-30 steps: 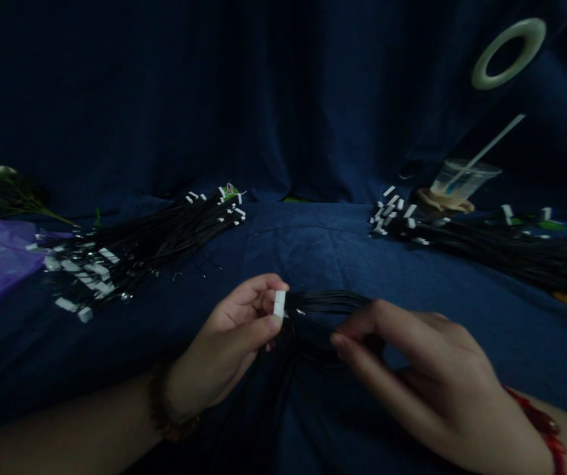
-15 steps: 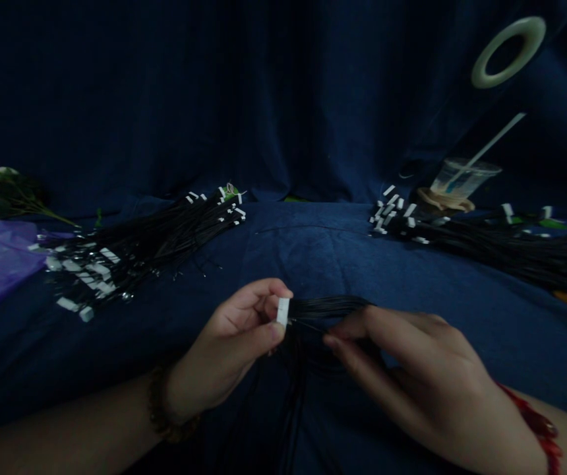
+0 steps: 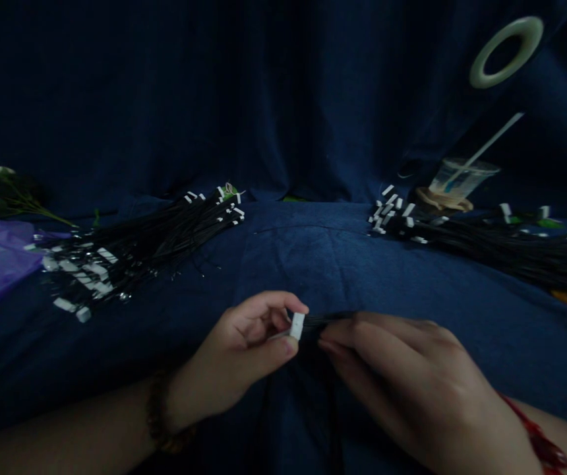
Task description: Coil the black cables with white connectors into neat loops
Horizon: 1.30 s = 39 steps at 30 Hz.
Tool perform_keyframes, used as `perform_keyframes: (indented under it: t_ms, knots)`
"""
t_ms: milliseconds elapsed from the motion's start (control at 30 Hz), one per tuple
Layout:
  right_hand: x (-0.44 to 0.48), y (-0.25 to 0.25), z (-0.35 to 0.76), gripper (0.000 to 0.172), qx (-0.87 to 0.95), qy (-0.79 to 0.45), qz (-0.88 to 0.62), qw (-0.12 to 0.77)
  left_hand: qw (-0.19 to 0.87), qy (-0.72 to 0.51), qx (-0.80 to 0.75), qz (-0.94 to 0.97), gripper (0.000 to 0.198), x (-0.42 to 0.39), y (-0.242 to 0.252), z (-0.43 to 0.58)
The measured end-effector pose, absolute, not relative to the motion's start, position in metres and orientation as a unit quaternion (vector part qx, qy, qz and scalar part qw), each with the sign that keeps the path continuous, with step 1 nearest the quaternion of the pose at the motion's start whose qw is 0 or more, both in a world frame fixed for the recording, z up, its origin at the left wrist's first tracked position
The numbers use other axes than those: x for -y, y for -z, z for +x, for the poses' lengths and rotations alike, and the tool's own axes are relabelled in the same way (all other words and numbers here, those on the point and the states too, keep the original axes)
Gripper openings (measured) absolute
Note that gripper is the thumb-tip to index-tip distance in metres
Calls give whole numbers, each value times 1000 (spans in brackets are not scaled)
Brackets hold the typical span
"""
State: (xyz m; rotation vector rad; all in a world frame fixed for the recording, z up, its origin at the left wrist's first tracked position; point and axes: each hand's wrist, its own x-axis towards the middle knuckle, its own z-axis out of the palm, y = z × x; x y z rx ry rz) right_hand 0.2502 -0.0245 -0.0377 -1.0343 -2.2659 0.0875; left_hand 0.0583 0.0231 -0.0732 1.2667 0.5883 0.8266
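Observation:
Between the thumb and index finger of my left hand (image 3: 244,349) is a small white plug connector (image 3: 297,326), held upright. Black wires (image 3: 319,320) run from its right side toward my right hand (image 3: 402,376). The thumb and fingers of that hand are pinched together close by the wires, just right of the connector. Its fingertips hide whether a single wire end is between them or the whole bundle. More dark wires hang below the hands, blurred and dim.
Bundles of black wires with white connectors lie at the left (image 3: 155,231) and right (image 3: 481,247). A purple bag (image 3: 1,260) and a flower sprig (image 3: 21,191) are far left. A clear cup (image 3: 464,178) with a straw stands behind the right bundle; a tape roll (image 3: 528,56) hangs above.
My left hand and the connector have shifted right and slightly down, with the connector tilted more. My right fingertips are nearer to it, and the thin wire between them no longer shows.

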Motion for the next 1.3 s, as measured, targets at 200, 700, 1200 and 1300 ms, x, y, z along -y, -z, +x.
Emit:
perform_keyframes:
  t_ms: [200,700,1200,1300]
  knots:
    - [22,43,250,11,863,-25,-392,319,682,-344,-304,569,24,-24,75,60]
    - [25,34,248,14,848,135,-420,292,721,-390,-413,396,27,-28,53,69]
    - [13,59,229,20,790,-293,-476,251,704,-388,-391,448,30,-32,72,67]
    - [13,57,231,20,786,-295,-481,252,703,-390,-397,444,31,-31,69,67]
